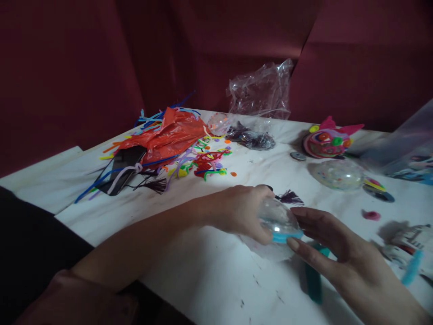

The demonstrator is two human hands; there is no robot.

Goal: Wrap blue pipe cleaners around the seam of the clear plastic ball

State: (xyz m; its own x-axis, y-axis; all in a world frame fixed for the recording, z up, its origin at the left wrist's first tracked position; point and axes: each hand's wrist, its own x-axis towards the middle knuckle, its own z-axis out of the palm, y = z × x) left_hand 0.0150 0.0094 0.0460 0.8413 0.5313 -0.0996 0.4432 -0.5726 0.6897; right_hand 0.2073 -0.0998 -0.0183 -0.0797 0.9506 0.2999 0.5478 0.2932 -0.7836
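A clear plastic ball [278,215] with a light-blue band [286,236] around its middle rests low over the white table. My left hand [245,212] grips it from the left, thumb near the band. On the other side my right hand [338,248] closes on the ball's right edge, its thumb at the end of the band and its fingertips by the dome. Below the right hand lies a dark green object [314,282], partly covered. Just behind the ball is a dark tassel [291,197].
At the left are an orange-red plastic bag [176,131], pipe cleaners and a black graduation-style cap [123,169]. A clear bag [260,92] stands at the back. Farther right sit a pink decorated ball [327,141], another clear dome [338,175] and a pink piece [371,215].
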